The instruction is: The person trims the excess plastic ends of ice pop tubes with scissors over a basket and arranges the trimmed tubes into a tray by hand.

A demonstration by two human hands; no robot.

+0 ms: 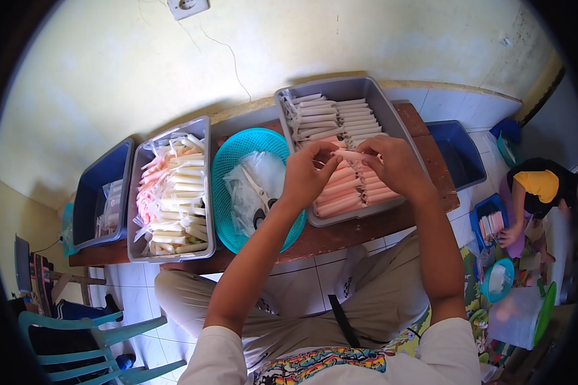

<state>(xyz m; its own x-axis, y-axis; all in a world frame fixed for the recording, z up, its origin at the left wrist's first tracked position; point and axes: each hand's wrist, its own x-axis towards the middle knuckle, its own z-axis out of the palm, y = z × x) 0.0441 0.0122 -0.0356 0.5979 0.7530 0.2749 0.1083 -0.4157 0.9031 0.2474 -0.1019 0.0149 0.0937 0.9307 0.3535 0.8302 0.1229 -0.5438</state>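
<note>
Over a grey tray (392, 102) on the wooden bench, my left hand (311, 172) and my right hand (392, 163) hold a pink tube-shaped packet (352, 155) between them, fingers pinched at its two ends. Beneath them lie rows of pink packets (340, 192), and whitish packets (359, 119) fill the far part of the tray. To the left, a turquoise basket (223, 151) contains clear plastic bags (241, 205) and scissors (261, 192) with dark handles.
Another grey tray (205, 173) holds white and pink packets. Farther left is a dark blue tray (87, 212); a blue bin (456, 154) stands beyond the bench's right end. A person (536, 192) works on the floor at right. A green chair (77, 350) is at lower left.
</note>
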